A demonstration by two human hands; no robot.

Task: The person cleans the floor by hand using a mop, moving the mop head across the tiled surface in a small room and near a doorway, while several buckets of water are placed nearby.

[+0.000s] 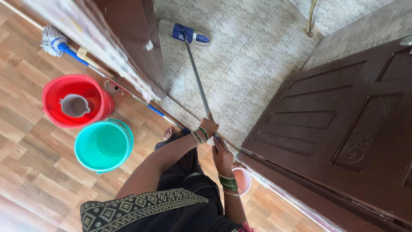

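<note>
My left hand [209,126] and my right hand [222,155] both grip the grey metal handle [197,77] of a flat mop. My left hand is higher up the pole, my right hand just below it. The mop's blue and white head [190,34] rests on the grey tiled floor [244,56] beyond the doorway, far from me. Green bangles sit on both wrists. My bare foot [168,133] stands on the wood-pattern floor by the threshold.
A red bucket [96,88] holding a grey mug [74,105] and a teal bucket [103,146] stand at my left. A string mop [53,41] with a blue handle lies along the door frame. A carved brown door [343,129] stands open on the right. A small pink pot [243,180] is near my right wrist.
</note>
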